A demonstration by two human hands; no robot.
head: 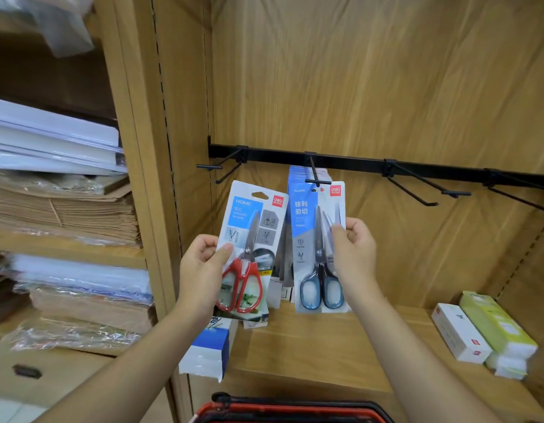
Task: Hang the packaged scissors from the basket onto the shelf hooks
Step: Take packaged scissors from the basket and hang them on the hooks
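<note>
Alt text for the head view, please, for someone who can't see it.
A left hand holds a red scissors pack, tilted, while the right hand holds a blue scissors pack at the middle hook of a black rail, where more packs hang. A red basket shows at the bottom edge, below the wooden shelf.

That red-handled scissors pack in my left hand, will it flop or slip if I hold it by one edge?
Probably stays fairly stiff: the red scissors pack stands flat though the left hand pinches only its edge. Its glossy blister may be slippery. Likely bottom-heavy, handles sitting low.
</note>
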